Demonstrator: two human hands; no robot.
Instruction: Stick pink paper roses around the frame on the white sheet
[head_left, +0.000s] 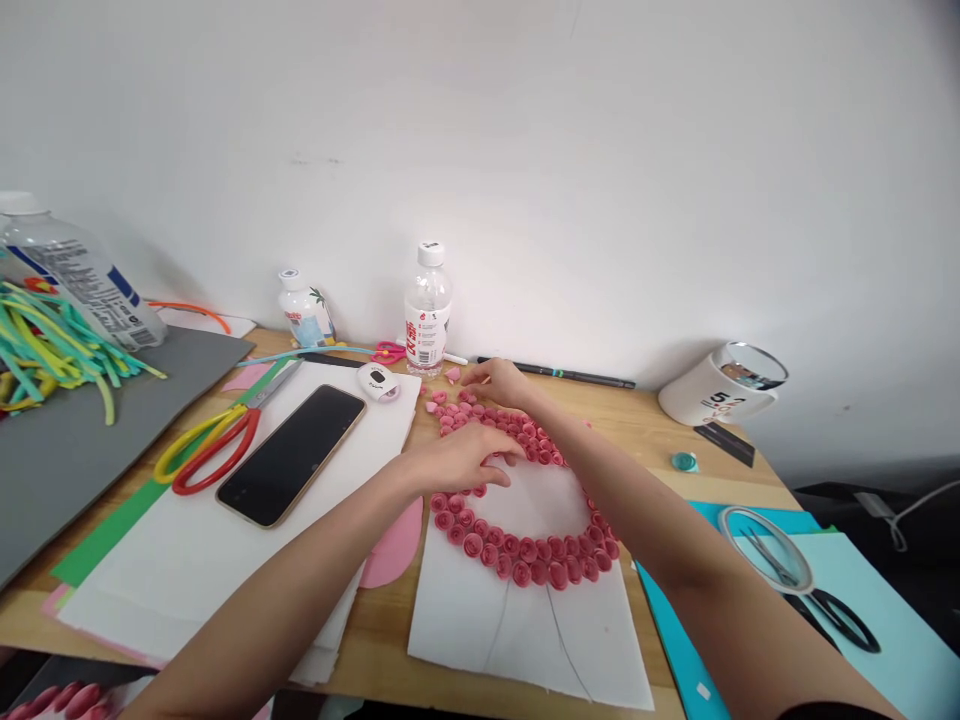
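A white sheet (450, 620) carries a ring of pink rolled paper roses (557, 575) around a bare white middle, with pencil lines running down below it. My left hand (469, 458) hovers over the ring's left part, fingers extended and thumb apart, with nothing visible in it. Farther back, my right hand (496, 385) reaches to the top left of the ring. Its fingers are stretched out and bent down over a few loose paper roses (438, 397); whether the fingertips touch one is hard to see.
Left of the sheet lie a phone (292, 455), red-yellow scissors (214, 440) and white paper (165, 580). A plastic bottle (428, 310) and a black pen (570, 375) stand and lie near the wall. At right are a white mug (720, 385), a tape roll (731, 525) and black-handled scissors (844, 620).
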